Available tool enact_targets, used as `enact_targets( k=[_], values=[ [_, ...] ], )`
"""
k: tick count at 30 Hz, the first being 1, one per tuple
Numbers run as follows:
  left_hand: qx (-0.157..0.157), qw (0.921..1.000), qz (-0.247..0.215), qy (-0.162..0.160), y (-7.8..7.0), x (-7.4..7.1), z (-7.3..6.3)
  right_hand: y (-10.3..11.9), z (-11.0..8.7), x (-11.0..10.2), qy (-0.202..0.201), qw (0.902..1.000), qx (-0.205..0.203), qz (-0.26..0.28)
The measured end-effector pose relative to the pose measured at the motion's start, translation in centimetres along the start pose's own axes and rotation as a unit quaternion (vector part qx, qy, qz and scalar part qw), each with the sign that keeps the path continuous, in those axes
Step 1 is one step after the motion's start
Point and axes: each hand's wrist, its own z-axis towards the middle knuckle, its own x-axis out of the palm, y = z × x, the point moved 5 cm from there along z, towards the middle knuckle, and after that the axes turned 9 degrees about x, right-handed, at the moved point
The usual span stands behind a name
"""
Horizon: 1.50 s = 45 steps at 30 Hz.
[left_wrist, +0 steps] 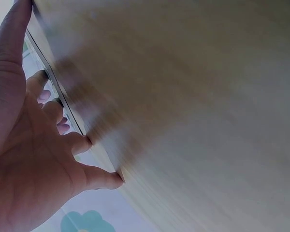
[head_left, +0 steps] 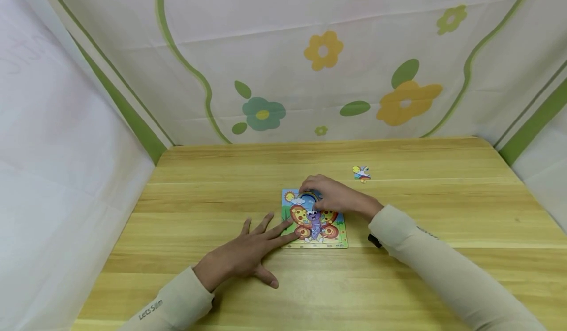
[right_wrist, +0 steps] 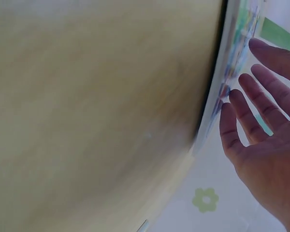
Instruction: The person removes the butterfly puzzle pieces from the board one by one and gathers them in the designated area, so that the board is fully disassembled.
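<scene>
A butterfly jigsaw puzzle in a flat square frame lies on the wooden table, with a rainbow, a sun and a purple-bodied butterfly on it. My left hand is spread beside it, two fingertips resting on its lower left part. In the left wrist view, the left hand's fingers reach apart to the table and the puzzle's edge. Bent over the top of the puzzle, my right hand covers its upper right part. The right wrist view shows the right hand's fingers gently bent and apart at the puzzle surface, with no piece visible between them.
One loose puzzle piece lies on the table beyond the right hand. A small black object shows at the right sleeve's cuff. White cloth printed with flowers hangs behind the table and along its sides.
</scene>
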Motion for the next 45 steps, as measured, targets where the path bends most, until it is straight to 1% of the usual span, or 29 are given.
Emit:
enact_targets(
  k=[6, 12, 19, 27, 30, 36, 45],
  values=[
    [-0.003, 1.0000, 0.002, 0.003, 0.0, 0.1, 0.0, 0.4, -0.2, 0.1, 0.006, 0.9997, -0.001, -0.023],
    [-0.002, 1.0000, 0.005, 0.003, 0.0, 0.0, 0.0, 0.9, -0.2, 0.1, 0.031, 0.9987, 0.000, -0.041],
    [-0.006, 0.9999, 0.008, 0.005, -0.1, 0.1, -0.1, 1.0, 0.0, -0.1, 0.049, 0.9979, 0.004, -0.042],
    [-0.007, 0.9999, 0.008, 0.005, 0.0, 0.2, 0.0, 1.2, 0.0, -0.2, 0.056, 0.9976, 0.013, -0.037],
    [-0.006, 1.0000, 0.005, 0.005, 0.0, 0.2, 0.0, 1.3, 0.1, -0.2, 0.058, 0.9973, 0.010, -0.043],
    [-0.006, 1.0000, 0.006, 0.004, 0.0, 0.2, 0.0, 1.2, 0.0, 0.0, 0.051, 0.9970, -0.001, -0.059],
    [0.002, 0.9999, 0.010, 0.002, 0.0, 0.2, 0.0, 1.2, -0.4, 0.0, 0.024, 0.9966, -0.018, -0.077]
  ],
)
